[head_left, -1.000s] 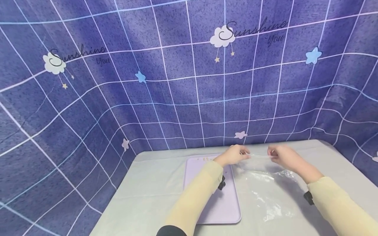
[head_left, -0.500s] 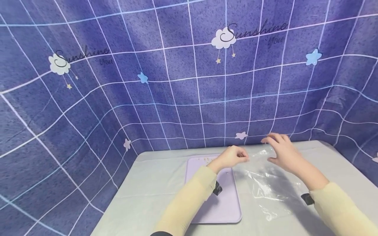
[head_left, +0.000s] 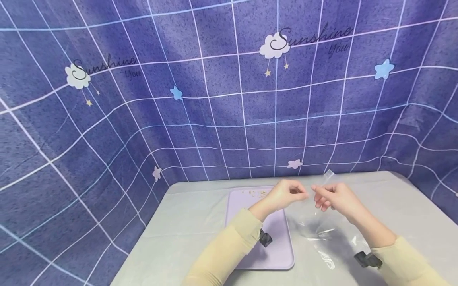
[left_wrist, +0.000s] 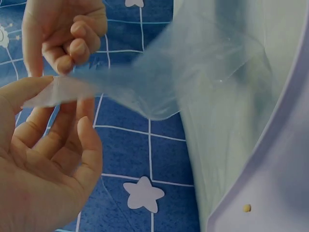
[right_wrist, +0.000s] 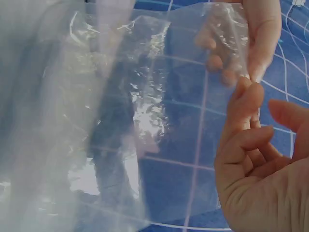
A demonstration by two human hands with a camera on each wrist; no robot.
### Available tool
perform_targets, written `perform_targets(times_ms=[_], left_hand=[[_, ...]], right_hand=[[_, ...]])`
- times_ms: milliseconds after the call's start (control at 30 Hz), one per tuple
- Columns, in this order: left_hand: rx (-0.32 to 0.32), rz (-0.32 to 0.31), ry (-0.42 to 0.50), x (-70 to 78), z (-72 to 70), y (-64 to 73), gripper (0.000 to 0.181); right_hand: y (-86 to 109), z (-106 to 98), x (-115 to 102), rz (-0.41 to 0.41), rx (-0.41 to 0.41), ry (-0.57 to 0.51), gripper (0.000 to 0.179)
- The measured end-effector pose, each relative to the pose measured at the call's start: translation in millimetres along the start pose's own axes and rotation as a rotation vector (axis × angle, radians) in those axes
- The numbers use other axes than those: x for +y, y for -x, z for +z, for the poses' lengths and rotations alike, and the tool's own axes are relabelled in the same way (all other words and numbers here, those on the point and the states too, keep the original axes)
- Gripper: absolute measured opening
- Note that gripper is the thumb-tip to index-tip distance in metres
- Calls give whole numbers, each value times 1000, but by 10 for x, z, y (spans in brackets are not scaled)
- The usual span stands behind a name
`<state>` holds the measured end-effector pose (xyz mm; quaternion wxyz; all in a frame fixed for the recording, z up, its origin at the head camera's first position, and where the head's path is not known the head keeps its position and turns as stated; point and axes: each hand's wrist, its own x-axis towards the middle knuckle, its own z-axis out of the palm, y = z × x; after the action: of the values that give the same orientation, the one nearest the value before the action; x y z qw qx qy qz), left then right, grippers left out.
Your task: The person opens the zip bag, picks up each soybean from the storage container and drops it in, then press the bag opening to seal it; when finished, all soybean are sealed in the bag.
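A clear plastic bag [right_wrist: 149, 111] hangs from my left hand [head_left: 284, 195], its lower part spread over the cloth-covered table. In the left wrist view, the left hand's thumb and index finger pinch the bag's edge. My right hand [head_left: 338, 198] is just to the right, fingertips touching or very near that same edge. The right wrist view shows its thumb apart from its loosely bent fingers, with nothing gripped between them. The bag is so transparent that its exact outline is hard to make out in the head view.
A pale purple tray [head_left: 264, 254] lies left of the bag, partly beneath the left forearm. Several small yellowish bits [head_left: 252, 193] are at its far end. Behind the grey-white table covering [head_left: 186, 222] hangs a blue grid-patterned curtain [head_left: 222, 103].
The right hand let go of the bag's edge, rose with spread fingers, then came down and left beside the left hand. The left hand kept its pinch, and the bag's opening edge slackened.
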<state>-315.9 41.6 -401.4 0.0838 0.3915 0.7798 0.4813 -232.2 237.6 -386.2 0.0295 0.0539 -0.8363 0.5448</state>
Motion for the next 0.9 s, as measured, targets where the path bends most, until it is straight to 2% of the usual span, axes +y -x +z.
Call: perform_targets(times_ms=[133, 267, 333, 500, 667, 767, 900], left_hand=[[-3, 0, 7, 4, 47, 17, 5], [-4, -13, 0, -6, 68, 19, 8], [-12, -20, 36, -20, 71, 17, 11], [-29, -53, 212, -59, 68, 18, 12], [-25, -95, 372, -89, 77, 14, 11], [-37, -139, 499, -111, 88, 13, 9], [-58, -205, 647, -109, 91, 29, 15]], right_hand=[[-17, 38, 69, 39, 7, -101, 34], [-17, 55, 111, 30, -21, -191, 29], [-13, 50, 131, 17, -45, -229, 28], [-18, 20, 184, -46, -103, -265, 27], [-26, 7, 226, -106, -124, -284, 26], [-23, 7, 243, -135, -137, -310, 23], [-14, 14, 252, -170, -153, -347, 20]])
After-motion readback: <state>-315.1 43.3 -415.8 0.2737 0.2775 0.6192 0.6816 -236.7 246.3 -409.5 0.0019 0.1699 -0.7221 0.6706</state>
